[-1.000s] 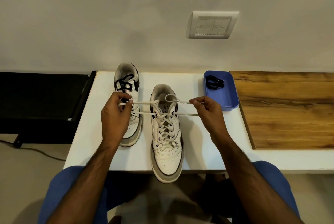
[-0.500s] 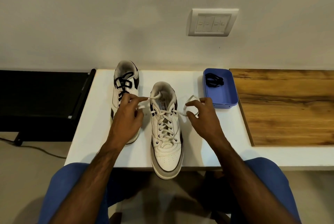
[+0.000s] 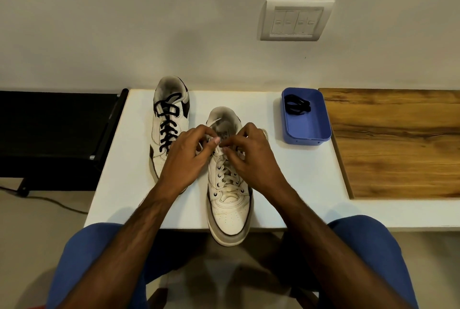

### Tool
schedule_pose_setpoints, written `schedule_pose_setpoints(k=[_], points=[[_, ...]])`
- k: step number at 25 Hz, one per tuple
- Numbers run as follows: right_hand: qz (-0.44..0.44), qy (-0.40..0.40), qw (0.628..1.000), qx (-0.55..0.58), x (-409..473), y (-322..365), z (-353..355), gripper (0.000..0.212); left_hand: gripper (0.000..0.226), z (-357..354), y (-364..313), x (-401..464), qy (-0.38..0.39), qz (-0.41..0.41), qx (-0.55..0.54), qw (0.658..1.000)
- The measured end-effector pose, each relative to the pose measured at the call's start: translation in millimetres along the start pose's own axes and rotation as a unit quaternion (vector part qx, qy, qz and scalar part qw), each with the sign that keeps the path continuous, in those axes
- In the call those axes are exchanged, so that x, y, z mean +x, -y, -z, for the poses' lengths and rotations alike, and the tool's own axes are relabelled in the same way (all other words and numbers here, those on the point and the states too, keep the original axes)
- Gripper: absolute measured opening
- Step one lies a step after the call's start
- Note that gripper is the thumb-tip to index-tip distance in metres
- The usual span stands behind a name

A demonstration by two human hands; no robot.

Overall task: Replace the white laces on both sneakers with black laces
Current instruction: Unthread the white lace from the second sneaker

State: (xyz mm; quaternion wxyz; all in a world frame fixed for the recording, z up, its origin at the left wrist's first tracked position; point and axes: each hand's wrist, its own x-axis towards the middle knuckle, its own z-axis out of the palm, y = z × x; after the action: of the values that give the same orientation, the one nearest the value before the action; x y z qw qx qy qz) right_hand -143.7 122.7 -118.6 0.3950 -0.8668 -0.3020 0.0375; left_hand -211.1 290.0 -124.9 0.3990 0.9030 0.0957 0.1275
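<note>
Both hands are bunched over the top eyelets of the near sneaker (image 3: 229,199), the one with its toe hanging off the front edge of the white table (image 3: 293,184). Left hand (image 3: 185,161) and right hand (image 3: 251,156) each pinch the white lace (image 3: 225,171) up by the tongue, fingertips almost touching. The other sneaker (image 3: 170,119) sits further back and left, black lace (image 3: 168,129) threaded through it. A blue tray (image 3: 308,129) to the right holds another black lace (image 3: 296,105) (coiled up at its far end).
</note>
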Motion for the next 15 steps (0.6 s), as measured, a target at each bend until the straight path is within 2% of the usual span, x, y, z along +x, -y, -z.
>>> schedule_pose_setpoints(k=[4, 8, 10, 12, 14, 15], points=[[-0.022, 0.026, 0.999, -0.006, 5.3, 3.9, -2.3, 0.012, 0.005, 3.8, -5.0, 4.5, 0.010, 0.010, -0.038, 0.999], [-0.041, 0.002, 0.995, 0.089, 4.5, 0.6, 7.8, 0.005, 0.015, 5.3, -3.4, 3.3, 0.035, 0.021, -0.061, 0.997], [-0.075, -0.017, 0.989, 0.125, 2.1, -6.1, 17.9, 0.013, 0.016, 5.6, -0.7, 2.4, 0.038, 0.028, -0.071, 0.996], [-0.089, -0.023, 0.987, 0.133, -0.3, -9.5, 20.8, 0.012, 0.017, 5.8, -0.2, 2.0, 0.037, 0.027, -0.074, 0.996], [-0.059, -0.039, 0.990, 0.119, 0.1, -3.8, 16.9, 0.003, 0.016, 5.1, -1.8, 1.9, 0.037, 0.023, -0.079, 0.996], [-0.038, -0.041, 0.993, 0.100, 1.9, -0.8, 13.1, 0.010, 0.015, 5.3, -2.5, 1.7, 0.036, 0.024, -0.083, 0.996]])
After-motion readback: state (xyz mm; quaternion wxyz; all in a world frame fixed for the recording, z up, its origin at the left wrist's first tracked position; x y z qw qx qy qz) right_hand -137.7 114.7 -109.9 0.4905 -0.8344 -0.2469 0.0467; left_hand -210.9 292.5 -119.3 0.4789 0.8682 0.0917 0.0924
